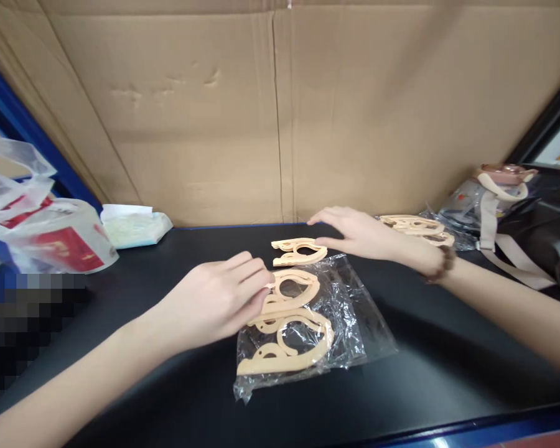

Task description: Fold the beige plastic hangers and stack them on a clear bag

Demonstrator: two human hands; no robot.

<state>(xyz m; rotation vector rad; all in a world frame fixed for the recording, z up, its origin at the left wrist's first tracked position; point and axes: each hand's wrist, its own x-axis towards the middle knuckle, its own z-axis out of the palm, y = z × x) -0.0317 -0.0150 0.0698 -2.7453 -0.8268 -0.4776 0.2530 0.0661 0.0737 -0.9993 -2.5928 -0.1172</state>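
On the black table lies a clear plastic bag with a beige folding clothes hanger in it, folded up. Just behind it is a second folding hanger; whether it is inside the bag or on top I cannot tell. My left hand is closed at this hanger's left end, fingers pinched together and the tips partly hidden. A third folded hanger rests farther back. My right hand is open beside its right end, fingers stretched out to the left, holding nothing.
More beige hangers in clear plastic lie at the back right, near a clear bottle with a strap. At left are a bagged white-and-red container and a soft white pack. A cardboard wall closes the back.
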